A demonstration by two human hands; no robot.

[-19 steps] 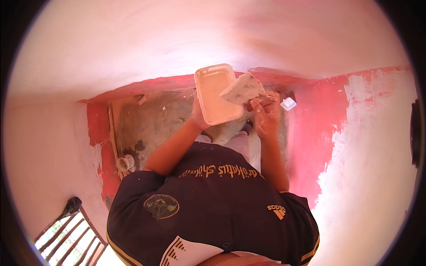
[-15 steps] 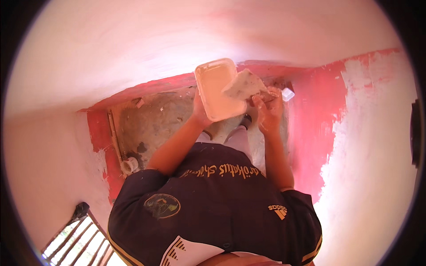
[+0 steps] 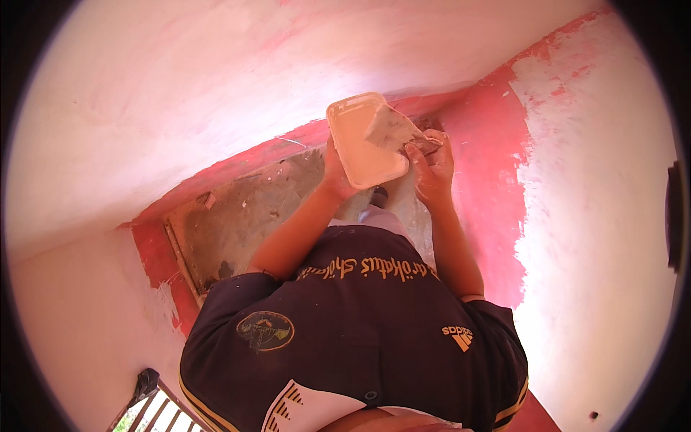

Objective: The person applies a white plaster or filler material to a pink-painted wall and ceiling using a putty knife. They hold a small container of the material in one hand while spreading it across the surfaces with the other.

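Note:
My left hand (image 3: 335, 167) grips a rectangular, pale plastic tray (image 3: 353, 99) from its left side and holds it up in front of me. The tray's inside looks cream-coloured and smooth; how much is in it is hard to tell. A wide scraper blade (image 3: 392, 132), smeared with pale putty, lies over the tray's right side and hides part of it. My right hand (image 3: 436, 167) is closed around the scraper's handle end, with pale smears on the fingers.
Ahead, a wall (image 3: 216, 93) is mostly coated pale, with a red strip along its foot. The right wall is part red (image 3: 497, 144), part pale. Stained floor (image 3: 281, 194) lies below, by my foot (image 3: 378, 196). A barred opening (image 3: 162, 414) shows lower left.
The view has swung, so walls and floor appear tilted. The scraper has shifted slightly left over the tray. A small white object and a white container on the floor have gone from sight.

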